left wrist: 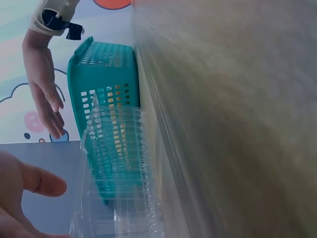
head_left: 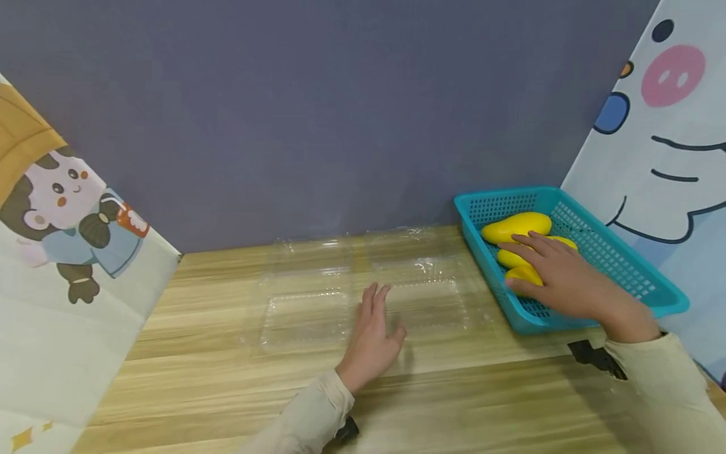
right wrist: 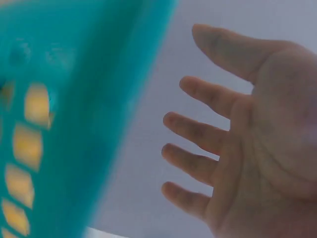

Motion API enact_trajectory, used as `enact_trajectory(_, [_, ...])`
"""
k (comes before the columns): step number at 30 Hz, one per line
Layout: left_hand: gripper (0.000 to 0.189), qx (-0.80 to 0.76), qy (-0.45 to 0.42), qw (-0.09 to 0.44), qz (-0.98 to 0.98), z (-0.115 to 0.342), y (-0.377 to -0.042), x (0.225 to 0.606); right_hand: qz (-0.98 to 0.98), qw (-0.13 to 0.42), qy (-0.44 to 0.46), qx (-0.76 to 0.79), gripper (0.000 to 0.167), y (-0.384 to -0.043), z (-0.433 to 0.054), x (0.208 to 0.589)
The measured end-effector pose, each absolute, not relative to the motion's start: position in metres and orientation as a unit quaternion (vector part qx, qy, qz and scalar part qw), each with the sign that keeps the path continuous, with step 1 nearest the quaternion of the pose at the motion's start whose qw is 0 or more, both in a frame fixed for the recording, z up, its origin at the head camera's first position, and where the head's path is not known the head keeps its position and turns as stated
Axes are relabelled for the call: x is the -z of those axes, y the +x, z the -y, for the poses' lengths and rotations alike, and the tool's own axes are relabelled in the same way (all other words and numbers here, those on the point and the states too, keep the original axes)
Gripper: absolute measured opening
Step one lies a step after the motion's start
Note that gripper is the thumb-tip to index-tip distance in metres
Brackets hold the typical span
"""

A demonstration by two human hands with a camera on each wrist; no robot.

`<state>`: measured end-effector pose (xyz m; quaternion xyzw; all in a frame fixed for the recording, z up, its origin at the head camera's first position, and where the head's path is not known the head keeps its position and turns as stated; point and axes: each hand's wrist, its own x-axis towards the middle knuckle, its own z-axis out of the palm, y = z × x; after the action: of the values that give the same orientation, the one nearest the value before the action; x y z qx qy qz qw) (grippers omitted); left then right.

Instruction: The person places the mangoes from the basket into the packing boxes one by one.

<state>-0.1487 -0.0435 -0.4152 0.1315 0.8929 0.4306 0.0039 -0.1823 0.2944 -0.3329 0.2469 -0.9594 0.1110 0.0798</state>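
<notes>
- Plain grey-blue panel (head_left: pixel 340 113) stands behind a wood-grain tabletop (head_left: pixel 187 378); cartoon-printed sheets (head_left: pixel 57 353) flank it on both sides.
- Right hand (head_left: pixel 561 274): above the teal basket (head_left: pixel 530 323), fingers spread and extended. Palm reads bare in the right wrist view; holds nothing.
- Left hand (head_left: pixel 371 347): over or beside the clear plastic containers (head_left: pixel 309 315), fingers extended, thumb apart; holds nothing. Contact with the plastic: cannot tell.
- Technique (judgement): lower the right hand onto 1 fruit, wrap thumb and fingers across its thick middle, raise it above the rim before any sideways travel. Smooth skin may slip, so a full-hand grip seems safer than a fingertip pinch. Left hand best kept light; thin plastic could slide or buckle.
- Location: at least 3 yellow mango-shaped fruits (head_left: pixel 518 226) lie in the basket, grouped toward its left side, partly hidden by the right hand.
- Appearance: bright, even yellow, smooth, elongated with rounded ends; the farthest shows most fully.
</notes>
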Motion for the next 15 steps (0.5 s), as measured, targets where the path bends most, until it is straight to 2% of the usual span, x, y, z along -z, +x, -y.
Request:
enact_trajectory(3, [0.076,-0.469,0.115,0.010,-0.876,0.044,-0.152,0.416,0.964,0.060,0.237,-0.103,0.059,-0.193,-0.306,0.325])
enact_trajectory(8, [0.080,-0.560,0.064,0.019,-0.826,0.043,-0.159,0.421,0.975,-0.011,0.207,-0.082,0.053,-0.218,-0.329,0.317])
enact_trajectory(15, [0.076,-0.642,0.006,0.052,-0.765,0.040,-0.168,0.423,0.976,-0.087,0.191,-0.051,0.051,-0.251,-0.361,0.322])
